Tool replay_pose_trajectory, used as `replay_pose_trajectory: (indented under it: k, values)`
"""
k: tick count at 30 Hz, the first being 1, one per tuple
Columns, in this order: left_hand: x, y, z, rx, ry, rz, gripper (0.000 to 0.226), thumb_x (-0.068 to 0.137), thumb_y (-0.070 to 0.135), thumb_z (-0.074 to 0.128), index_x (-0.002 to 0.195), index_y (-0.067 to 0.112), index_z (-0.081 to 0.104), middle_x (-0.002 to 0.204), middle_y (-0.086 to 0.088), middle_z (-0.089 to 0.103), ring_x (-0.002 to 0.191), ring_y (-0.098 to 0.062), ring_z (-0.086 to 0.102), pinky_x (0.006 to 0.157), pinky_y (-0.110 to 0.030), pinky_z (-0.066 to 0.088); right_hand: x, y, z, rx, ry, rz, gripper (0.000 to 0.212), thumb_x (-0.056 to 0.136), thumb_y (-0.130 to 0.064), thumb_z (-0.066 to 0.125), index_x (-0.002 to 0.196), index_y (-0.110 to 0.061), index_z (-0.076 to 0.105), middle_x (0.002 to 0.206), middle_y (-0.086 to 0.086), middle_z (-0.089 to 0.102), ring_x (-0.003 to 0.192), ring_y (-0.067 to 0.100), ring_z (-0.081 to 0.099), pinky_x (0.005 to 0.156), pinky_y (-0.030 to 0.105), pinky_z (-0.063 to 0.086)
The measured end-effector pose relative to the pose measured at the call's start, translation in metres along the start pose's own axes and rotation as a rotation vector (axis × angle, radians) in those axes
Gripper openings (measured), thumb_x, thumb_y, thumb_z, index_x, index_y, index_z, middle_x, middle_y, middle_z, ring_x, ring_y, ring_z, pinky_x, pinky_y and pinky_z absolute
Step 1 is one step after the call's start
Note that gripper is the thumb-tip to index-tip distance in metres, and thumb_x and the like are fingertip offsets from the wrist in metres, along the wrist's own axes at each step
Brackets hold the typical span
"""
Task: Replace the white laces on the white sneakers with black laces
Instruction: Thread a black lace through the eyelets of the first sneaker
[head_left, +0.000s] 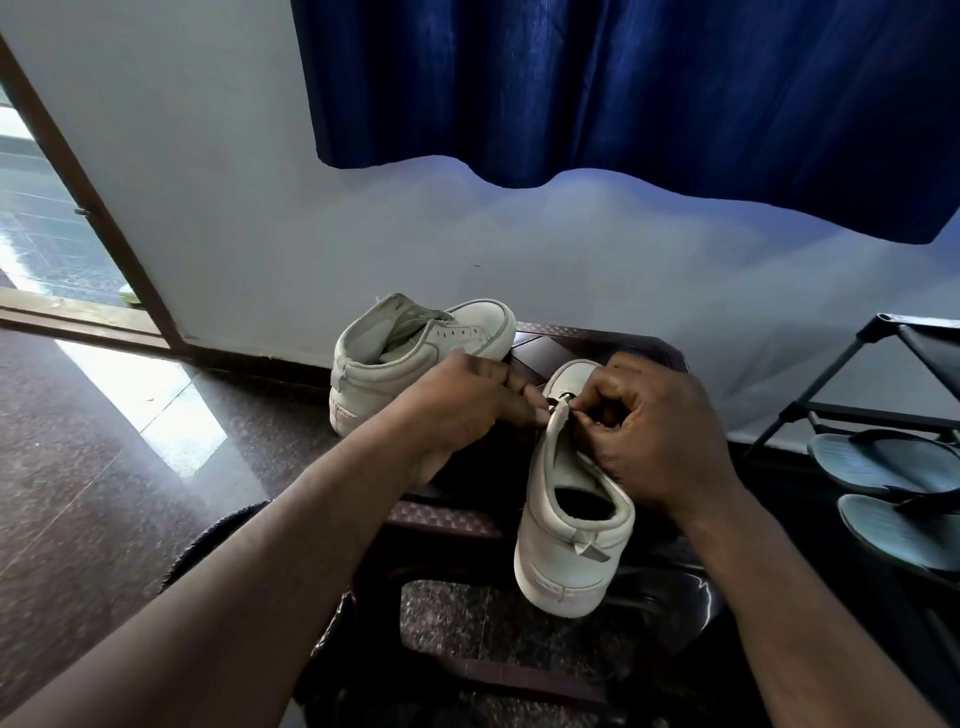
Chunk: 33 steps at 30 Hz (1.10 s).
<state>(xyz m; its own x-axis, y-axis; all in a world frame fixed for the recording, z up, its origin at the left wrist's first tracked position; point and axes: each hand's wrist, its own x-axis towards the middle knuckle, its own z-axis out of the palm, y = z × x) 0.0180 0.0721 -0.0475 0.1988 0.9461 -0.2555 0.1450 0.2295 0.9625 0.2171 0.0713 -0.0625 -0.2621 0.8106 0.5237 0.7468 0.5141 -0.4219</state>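
A home entryway: dark blue fabric curtain (623, 88), brown wooden door frame (88, 208), polished speckled stone floor (78, 467), black metal shoe rack (930, 358) holding grey-blue rubber flip-flops (883, 462).

Your near sneaker (566, 525) stands heel toward you, with a bit of black lace (563, 399) at its front eyelets. The far sneaker (415, 353), unlaced, points right.

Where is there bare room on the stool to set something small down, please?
Bare stool shows along the back edge, right of the far sneaker. The middle is crowded: left hand and right hand meet on the near sneaker.
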Motion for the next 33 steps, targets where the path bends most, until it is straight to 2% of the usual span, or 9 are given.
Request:
replay_pose_trajectory:
  k: [2,6,8,12,16,21,25,29,33]
  values:
    - [-0.002,0.003,0.001,-0.058,-0.008,-0.075,0.012,0.084,-0.004,0.075,0.094,0.003,0.075,0.084,-0.013,0.070,0.064,-0.014,0.066,0.051,-0.016,0.048,0.000,-0.001,-0.001,-0.013,0.002,-0.012,0.011,0.071,-0.029,0.076,0.070,-0.021,0.068,0.069,-0.010,0.054,0.061,0.007,0.052,0.053,0.033,0.046]
    - [0.000,0.005,-0.001,-0.032,-0.033,-0.188,0.031,0.088,0.024,0.081,0.107,0.000,0.078,0.094,-0.014,0.076,0.082,-0.023,0.067,0.082,-0.034,0.054,0.000,-0.001,-0.001,-0.044,0.002,-0.035,0.019,0.071,-0.018,0.084,0.070,-0.021,0.066,0.069,-0.010,0.051,0.061,0.008,0.049,0.053,0.033,0.045]
    - [0.001,0.003,0.001,-0.016,-0.050,-0.233,0.035,0.092,0.035,0.078,0.106,0.002,0.078,0.088,-0.008,0.073,0.080,-0.022,0.063,0.081,-0.036,0.051,0.000,-0.002,-0.001,-0.051,0.008,-0.043,0.021,0.071,-0.015,0.086,0.069,-0.021,0.066,0.068,-0.011,0.049,0.061,0.008,0.048,0.052,0.031,0.044]
    - [0.004,0.001,0.006,-0.051,-0.101,-0.266,0.012,0.096,0.019,0.071,0.087,0.012,0.073,0.080,-0.006,0.064,0.072,-0.019,0.056,0.075,-0.033,0.049,-0.001,-0.001,-0.001,-0.096,0.014,-0.058,0.024,0.074,-0.023,0.089,0.069,-0.023,0.065,0.069,-0.014,0.044,0.062,0.005,0.044,0.054,0.027,0.037]
    - [0.003,0.002,0.007,-0.132,-0.093,-0.243,0.014,0.096,0.009,0.070,0.081,0.008,0.072,0.087,-0.013,0.069,0.085,-0.027,0.065,0.084,-0.036,0.056,-0.002,-0.002,-0.001,-0.096,0.027,-0.047,0.013,0.074,-0.029,0.078,0.072,-0.023,0.067,0.070,-0.012,0.050,0.062,0.006,0.048,0.053,0.029,0.042]
    - [-0.001,0.012,0.008,0.612,0.037,0.002,0.028,0.100,0.017,0.063,0.073,0.026,0.060,0.070,0.009,0.058,0.066,-0.008,0.055,0.054,-0.010,0.040,-0.003,0.001,-0.003,-0.053,-0.017,0.077,0.007,0.075,-0.032,0.075,0.077,-0.028,0.070,0.065,-0.014,0.059,0.061,0.003,0.055,0.057,0.028,0.048]
    - [-0.009,0.016,0.017,0.918,0.085,0.078,0.021,0.094,0.011,0.054,0.081,0.027,0.060,0.093,0.004,0.064,0.091,-0.018,0.055,0.074,-0.023,0.038,-0.002,0.000,-0.005,-0.069,-0.079,0.252,0.011,0.074,-0.033,0.075,0.080,-0.032,0.067,0.059,-0.015,0.061,0.059,0.002,0.059,0.061,0.028,0.051]
    - [-0.009,0.013,0.014,0.935,0.133,0.116,0.017,0.094,0.016,0.056,0.096,0.021,0.072,0.103,-0.001,0.072,0.101,-0.022,0.062,0.078,-0.025,0.042,-0.002,0.003,-0.009,0.032,-0.135,0.337,0.008,0.079,-0.028,0.077,0.078,-0.032,0.069,0.062,-0.012,0.065,0.063,0.003,0.062,0.065,0.024,0.051]
    - [0.003,0.002,0.000,0.654,0.068,0.065,0.022,0.097,0.034,0.070,0.079,0.021,0.069,0.070,0.009,0.067,0.066,-0.005,0.061,0.057,-0.017,0.044,-0.001,0.012,-0.011,0.258,-0.133,0.486,0.012,0.085,-0.019,0.076,0.077,-0.029,0.075,0.069,-0.008,0.072,0.064,0.010,0.066,0.069,0.028,0.054]
